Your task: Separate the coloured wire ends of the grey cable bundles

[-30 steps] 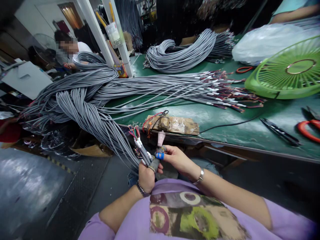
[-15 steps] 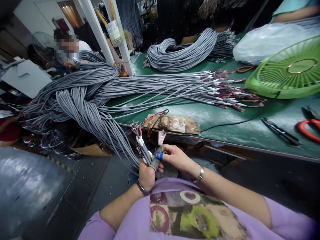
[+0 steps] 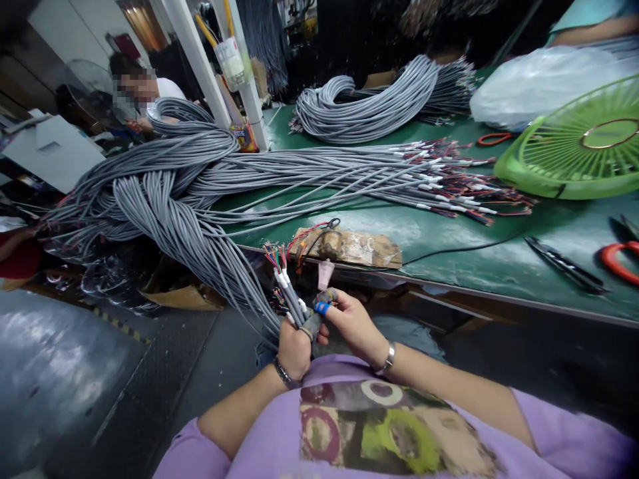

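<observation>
My left hand (image 3: 295, 347) is closed around several grey cables (image 3: 291, 298), whose white-banded ends and thin coloured wires stick up above it. Close beside it, my right hand (image 3: 349, 322) is pinched, with blue tape round its thumb and a grey covering on a fingertip. What its fingertips hold, if anything, is too small to make out. Just beyond the hands, a wooden block (image 3: 364, 249) with red and black wires lies at the table's front edge, and a pale pink strip (image 3: 325, 274) hangs below it.
A large bundle of grey cables (image 3: 170, 213) drapes over the green table (image 3: 449, 256) and down its left front edge. Pliers (image 3: 566, 266), red-handled scissors (image 3: 619, 261) and a green fan (image 3: 579, 136) are at the right. A person (image 3: 134, 90) sits at the back left.
My right hand has shifted slightly, its wrist moving left and down, while its fingertips remain near my left hand. My left hand keeps its grip on the cables. The view has shifted slightly.
</observation>
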Demonstrator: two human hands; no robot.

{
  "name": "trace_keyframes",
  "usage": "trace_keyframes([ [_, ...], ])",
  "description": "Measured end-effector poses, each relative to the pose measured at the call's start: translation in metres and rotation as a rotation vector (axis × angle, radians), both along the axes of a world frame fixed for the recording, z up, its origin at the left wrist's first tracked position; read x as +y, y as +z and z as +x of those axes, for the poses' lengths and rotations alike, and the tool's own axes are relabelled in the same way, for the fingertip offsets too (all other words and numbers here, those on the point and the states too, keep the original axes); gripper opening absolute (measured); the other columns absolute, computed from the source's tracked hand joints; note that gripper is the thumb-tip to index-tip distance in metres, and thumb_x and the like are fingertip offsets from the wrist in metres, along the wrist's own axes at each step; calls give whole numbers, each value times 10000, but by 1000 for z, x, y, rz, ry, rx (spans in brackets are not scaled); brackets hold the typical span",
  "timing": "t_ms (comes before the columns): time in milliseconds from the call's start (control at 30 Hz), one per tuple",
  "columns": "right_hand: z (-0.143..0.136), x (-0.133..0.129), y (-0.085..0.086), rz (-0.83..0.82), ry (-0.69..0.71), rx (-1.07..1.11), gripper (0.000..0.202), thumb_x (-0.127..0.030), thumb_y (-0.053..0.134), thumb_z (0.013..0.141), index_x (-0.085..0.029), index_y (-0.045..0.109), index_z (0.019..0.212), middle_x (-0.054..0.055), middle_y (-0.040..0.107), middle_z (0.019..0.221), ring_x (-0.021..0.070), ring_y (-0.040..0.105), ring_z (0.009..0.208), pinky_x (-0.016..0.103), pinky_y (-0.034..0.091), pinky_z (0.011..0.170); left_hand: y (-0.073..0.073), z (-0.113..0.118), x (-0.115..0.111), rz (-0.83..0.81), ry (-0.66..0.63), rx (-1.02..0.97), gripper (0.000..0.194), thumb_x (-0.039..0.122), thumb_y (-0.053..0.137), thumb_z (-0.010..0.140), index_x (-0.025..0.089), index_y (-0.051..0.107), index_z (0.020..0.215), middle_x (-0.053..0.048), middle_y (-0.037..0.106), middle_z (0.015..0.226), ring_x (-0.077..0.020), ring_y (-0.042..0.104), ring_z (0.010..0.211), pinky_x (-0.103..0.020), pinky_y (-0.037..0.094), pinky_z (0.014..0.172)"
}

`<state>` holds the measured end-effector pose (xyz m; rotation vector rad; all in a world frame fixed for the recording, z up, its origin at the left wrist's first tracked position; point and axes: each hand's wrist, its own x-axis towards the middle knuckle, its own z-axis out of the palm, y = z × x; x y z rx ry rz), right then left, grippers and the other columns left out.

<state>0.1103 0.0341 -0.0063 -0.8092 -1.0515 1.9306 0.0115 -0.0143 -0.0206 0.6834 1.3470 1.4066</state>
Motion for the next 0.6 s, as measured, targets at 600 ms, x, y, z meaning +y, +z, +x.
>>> trace_keyframes([
  [600, 15, 36, -28, -528, -302, 44, 59, -159, 563, 771, -171, 602, 728, 13, 637, 689, 86, 568, 567, 202, 470, 531, 6, -1, -7, -46, -191, 90, 335, 429, 704, 706, 125, 615, 597, -24, 608, 523, -98, 537, 420, -214, 437, 436],
])
